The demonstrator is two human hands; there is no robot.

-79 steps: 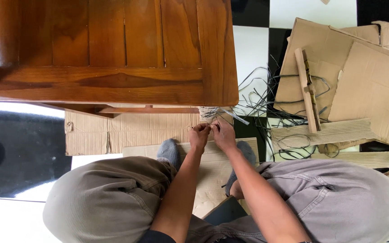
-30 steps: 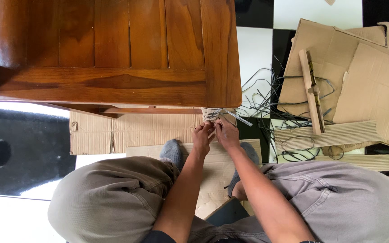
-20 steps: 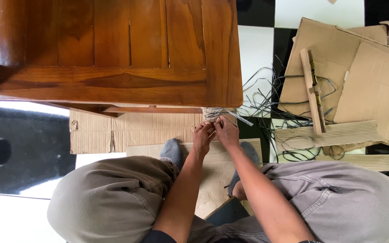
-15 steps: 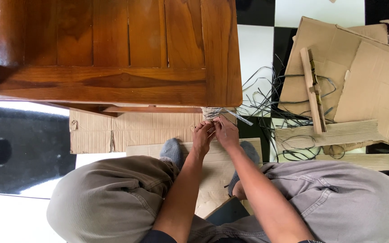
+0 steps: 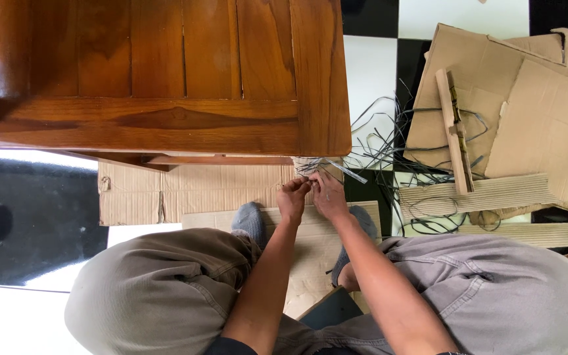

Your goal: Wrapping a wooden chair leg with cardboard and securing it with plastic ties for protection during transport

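Note:
My left hand and my right hand meet just below the near right corner of a brown wooden table. Both pinch thin grey plastic strips that run to a pale wrapped bundle on the table leg under the corner. The fingers of both hands are closed on the strips, fingertips almost touching each other. The leg itself is mostly hidden by the tabletop.
Flat cardboard sheets lie under the table and beneath my grey-socked feet. To the right are more cardboard pieces, a wooden stick and a tangle of loose dark strips on a black-and-white tiled floor.
My hands stay at the wrapped leg with small finger movements on the strips; the left fingers have curled tighter. The view shifts slightly.

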